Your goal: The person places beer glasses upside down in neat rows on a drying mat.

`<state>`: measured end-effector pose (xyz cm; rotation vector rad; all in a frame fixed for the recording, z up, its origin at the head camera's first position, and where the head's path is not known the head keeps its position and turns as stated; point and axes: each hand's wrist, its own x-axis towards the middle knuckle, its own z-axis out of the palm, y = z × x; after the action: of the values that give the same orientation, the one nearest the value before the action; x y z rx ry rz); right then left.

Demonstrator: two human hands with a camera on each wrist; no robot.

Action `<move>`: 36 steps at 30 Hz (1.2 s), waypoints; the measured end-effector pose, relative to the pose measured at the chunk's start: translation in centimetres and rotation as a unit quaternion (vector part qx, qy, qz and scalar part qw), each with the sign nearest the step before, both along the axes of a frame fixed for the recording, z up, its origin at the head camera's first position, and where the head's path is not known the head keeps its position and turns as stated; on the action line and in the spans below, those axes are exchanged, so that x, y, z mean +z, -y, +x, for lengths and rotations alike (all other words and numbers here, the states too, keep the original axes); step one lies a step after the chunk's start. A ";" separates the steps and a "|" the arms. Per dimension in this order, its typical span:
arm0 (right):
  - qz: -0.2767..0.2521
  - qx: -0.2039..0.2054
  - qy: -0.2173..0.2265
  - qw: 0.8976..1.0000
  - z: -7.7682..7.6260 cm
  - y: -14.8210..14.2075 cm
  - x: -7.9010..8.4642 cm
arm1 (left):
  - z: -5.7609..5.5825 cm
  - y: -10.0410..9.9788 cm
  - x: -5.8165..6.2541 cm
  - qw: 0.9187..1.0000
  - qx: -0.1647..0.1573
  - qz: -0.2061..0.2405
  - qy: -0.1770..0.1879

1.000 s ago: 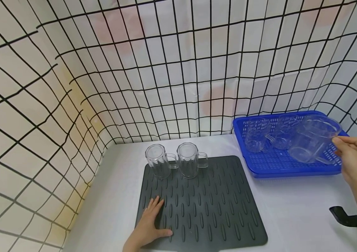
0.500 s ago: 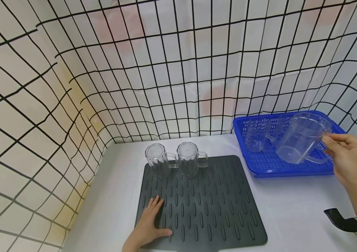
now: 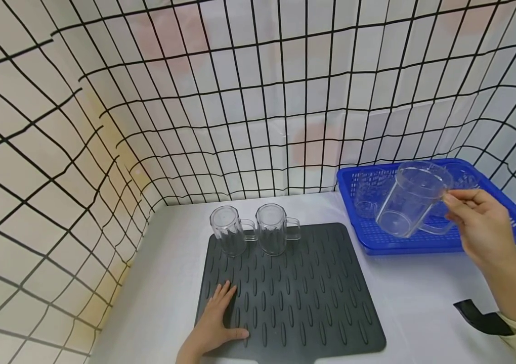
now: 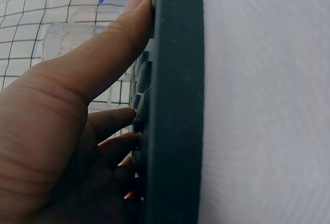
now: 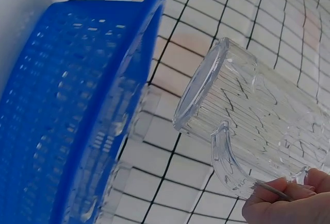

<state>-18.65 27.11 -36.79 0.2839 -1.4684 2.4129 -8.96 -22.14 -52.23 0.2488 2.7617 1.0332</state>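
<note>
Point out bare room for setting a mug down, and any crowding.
Free: dark mat, right of the left hand and in front of both mugs; white table, between mat and left grid wall. Crowded: mat's back-left corner; blue basket, holding clear cups.

Tabletop booth (image 3: pixel 422 313) with grid-patterned walls (image 3: pixel 249 111)

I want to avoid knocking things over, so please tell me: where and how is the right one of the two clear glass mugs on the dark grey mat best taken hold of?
The right clear glass mug is probably best gripped by its looped handle, from the right: the handle points that way, while the left clear glass mug crowds the other side.
</note>
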 end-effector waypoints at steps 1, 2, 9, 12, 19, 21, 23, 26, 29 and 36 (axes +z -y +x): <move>-0.001 0.006 -0.001 1.000 0.0 0.2 0.1 | 0.0 0.0 0.0 1.000 0.000 0.000 0.000; -0.003 0.012 -0.002 1.000 -0.1 0.4 0.2 | 0.0 0.0 0.1 1.000 -0.001 0.000 -0.001; 0.026 0.029 0.007 0.999 0.0 2.1 0.8 | 0.0 0.0 0.1 1.000 -0.001 0.001 0.000; 0.045 0.034 0.004 0.998 0.0 2.8 0.9 | 0.0 0.1 0.2 1.000 -0.002 0.003 0.001; 0.082 0.067 -0.018 0.994 0.4 4.4 1.0 | 0.2 -0.1 0.5 1.000 -0.002 0.004 0.001; 0.092 0.076 -0.023 0.993 0.6 4.7 1.0 | 0.2 -0.2 0.5 1.000 -0.003 0.005 0.000; 0.094 0.086 -0.029 0.991 0.8 5.0 1.2 | 0.2 -0.2 0.5 1.000 -0.003 0.005 -0.001; 0.102 0.098 -0.037 0.989 1.0 5.5 1.4 | 0.2 -0.2 0.4 1.000 -0.002 0.001 -0.001; 0.108 0.106 -0.041 0.988 1.2 6.0 1.5 | 0.1 -0.1 0.3 1.000 0.000 0.001 0.001; 0.119 0.118 -0.030 0.985 1.5 7.0 1.6 | 0.2 0.0 0.1 1.000 -0.004 0.008 -0.003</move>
<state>-17.10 20.10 -35.16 0.6116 -1.7865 2.3769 -8.75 -22.14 -52.12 0.2669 2.7567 1.0556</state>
